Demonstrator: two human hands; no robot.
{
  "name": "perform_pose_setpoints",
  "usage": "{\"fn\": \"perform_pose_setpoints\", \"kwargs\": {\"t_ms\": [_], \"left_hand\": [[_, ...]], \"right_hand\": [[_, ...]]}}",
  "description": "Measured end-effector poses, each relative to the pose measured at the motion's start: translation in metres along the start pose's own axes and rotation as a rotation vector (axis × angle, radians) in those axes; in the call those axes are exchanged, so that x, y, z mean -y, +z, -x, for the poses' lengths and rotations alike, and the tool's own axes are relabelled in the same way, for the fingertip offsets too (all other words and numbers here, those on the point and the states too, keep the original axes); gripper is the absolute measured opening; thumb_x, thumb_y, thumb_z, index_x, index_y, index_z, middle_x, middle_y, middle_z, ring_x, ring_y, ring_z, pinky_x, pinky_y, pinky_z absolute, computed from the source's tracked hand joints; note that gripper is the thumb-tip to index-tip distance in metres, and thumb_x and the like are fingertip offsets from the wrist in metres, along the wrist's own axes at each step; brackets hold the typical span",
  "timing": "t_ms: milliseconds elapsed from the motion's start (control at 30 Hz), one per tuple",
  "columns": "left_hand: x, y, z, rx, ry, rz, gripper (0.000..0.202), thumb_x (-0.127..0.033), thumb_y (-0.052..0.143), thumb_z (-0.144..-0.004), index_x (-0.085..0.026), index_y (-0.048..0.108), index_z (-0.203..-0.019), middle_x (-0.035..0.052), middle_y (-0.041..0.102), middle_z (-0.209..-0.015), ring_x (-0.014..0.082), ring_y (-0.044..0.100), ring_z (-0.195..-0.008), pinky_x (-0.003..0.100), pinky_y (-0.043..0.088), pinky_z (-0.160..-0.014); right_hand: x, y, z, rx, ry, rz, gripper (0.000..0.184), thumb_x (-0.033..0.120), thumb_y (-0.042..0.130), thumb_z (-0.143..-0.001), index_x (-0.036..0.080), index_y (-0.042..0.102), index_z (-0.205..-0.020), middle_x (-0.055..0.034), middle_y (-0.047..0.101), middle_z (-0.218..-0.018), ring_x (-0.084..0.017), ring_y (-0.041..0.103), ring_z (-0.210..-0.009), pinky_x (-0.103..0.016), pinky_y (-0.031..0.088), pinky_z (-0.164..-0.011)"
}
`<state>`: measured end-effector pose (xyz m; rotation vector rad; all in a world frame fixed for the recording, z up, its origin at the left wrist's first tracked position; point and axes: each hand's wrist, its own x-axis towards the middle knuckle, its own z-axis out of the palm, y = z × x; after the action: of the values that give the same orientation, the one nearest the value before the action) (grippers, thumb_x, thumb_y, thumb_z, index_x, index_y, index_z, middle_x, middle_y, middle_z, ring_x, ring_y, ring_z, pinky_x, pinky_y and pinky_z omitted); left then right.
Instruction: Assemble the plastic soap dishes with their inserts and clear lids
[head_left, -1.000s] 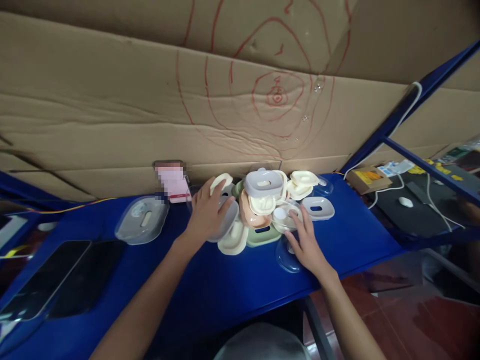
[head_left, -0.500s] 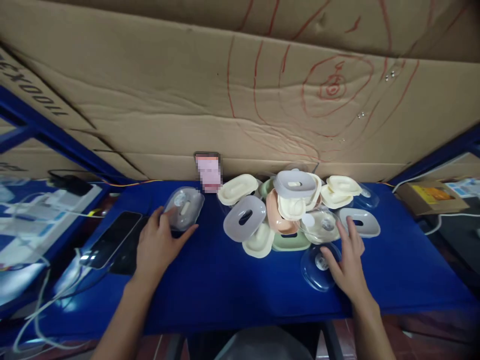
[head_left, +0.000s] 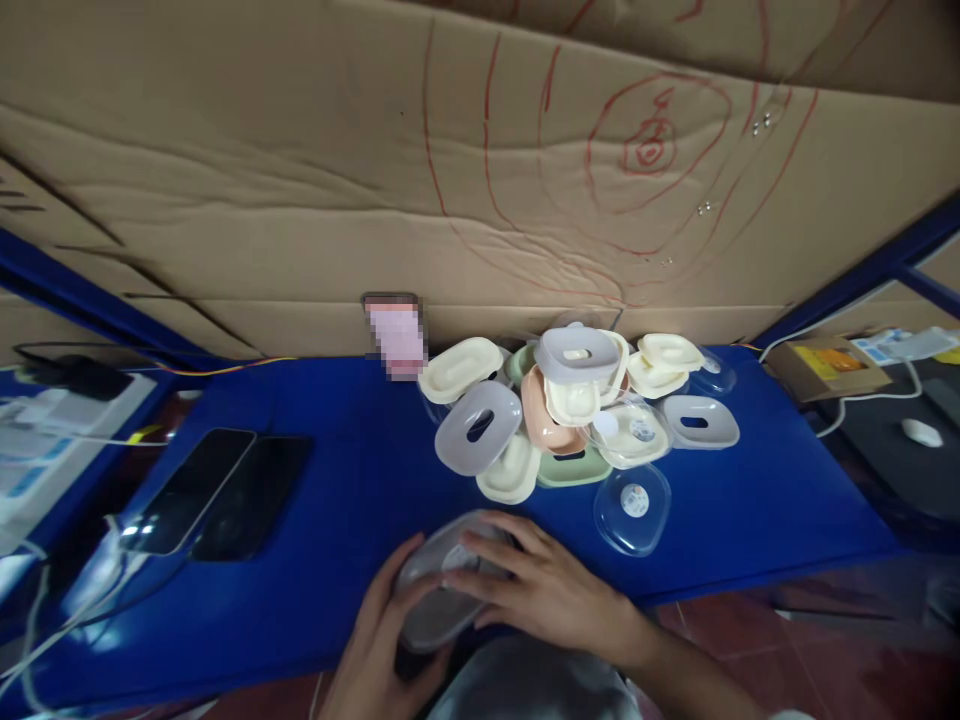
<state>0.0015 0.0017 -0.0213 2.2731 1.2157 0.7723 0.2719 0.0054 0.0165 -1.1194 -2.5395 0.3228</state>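
Note:
Near the table's front edge I have a grey soap box with a clear lid between both hands. My left hand is wrapped round its left side, the thumb low at the near end. Across the top and right side lies my right hand, its fingers bent over the lid and partly hiding a round sticker. Ahead is a heap of oval soap dish parts: a grey piece, a cream tray, an orange piece and a green one. A clear lid with a white sticker lies right of my hands.
A phone with a blurred screen leans against the cardboard wall. Another phone lies on a dark flat object at the left, near white cables. A small cardboard box stands beyond the right edge.
The grey soap box has come from the table's back left to the front edge in my left hand. My right hand has left the clear lid and moved left onto the box.

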Motion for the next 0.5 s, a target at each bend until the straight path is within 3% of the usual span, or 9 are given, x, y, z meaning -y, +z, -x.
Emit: {"fn": "perform_pose_setpoints", "kwargs": {"t_ms": [100,233,367,433,500], "left_hand": [[0.0,0.009,-0.005,-0.059,-0.009,0.09,0.075,-0.021,0.074,-0.087,-0.035,0.042,-0.154,0.019,0.047,-0.163,0.0394,0.058,-0.144,0.058,0.061,-0.105],[0.001,0.015,-0.012,-0.059,-0.032,0.084,0.098,-0.023,0.075,-0.088,-0.035,0.02,-0.168,0.0198,0.047,-0.164,0.0388,0.055,-0.147,0.061,0.056,-0.11],[-0.007,0.014,-0.022,0.068,0.075,-0.071,0.076,-0.02,0.071,-0.09,-0.043,0.046,-0.159,0.0125,0.05,-0.163,0.0376,0.058,-0.143,0.056,0.06,-0.105],[-0.011,0.013,-0.027,0.067,0.126,-0.118,0.072,-0.02,0.073,-0.087,-0.046,0.056,-0.152,0.0104,0.051,-0.162,0.039,0.06,-0.14,0.057,0.061,-0.103],[-0.014,0.015,-0.03,0.017,0.138,-0.109,0.071,-0.022,0.075,-0.083,-0.045,0.06,-0.149,0.0107,0.052,-0.16,0.0401,0.06,-0.138,0.058,0.061,-0.101]], "right_hand": [[-0.006,-0.015,0.0,-0.068,0.014,-0.064,0.056,0.043,0.074,-0.099,0.03,0.059,-0.152,-0.0034,0.061,-0.156,-0.023,0.044,-0.154,-0.04,0.052,-0.121],[-0.026,-0.061,0.012,-0.263,0.024,-0.049,0.05,0.034,0.069,-0.104,0.025,0.059,-0.151,-0.0068,0.06,-0.156,-0.023,0.043,-0.156,-0.044,0.048,-0.125],[-0.086,-0.115,-0.015,-0.49,0.143,0.252,0.043,0.03,0.064,-0.106,0.021,0.062,-0.148,-0.0115,0.058,-0.157,-0.028,0.042,-0.156,-0.053,0.039,-0.129],[-0.119,-0.135,-0.039,-0.427,0.21,0.353,0.041,0.032,0.06,-0.108,0.017,0.064,-0.146,-0.0134,0.062,-0.153,-0.029,0.048,-0.152,-0.052,0.041,-0.127],[-0.135,-0.146,-0.056,-0.369,0.228,0.399,0.042,0.036,0.06,-0.108,0.017,0.064,-0.146,-0.014,0.06,-0.155,-0.033,0.049,-0.15,-0.062,0.035,-0.128]]}}
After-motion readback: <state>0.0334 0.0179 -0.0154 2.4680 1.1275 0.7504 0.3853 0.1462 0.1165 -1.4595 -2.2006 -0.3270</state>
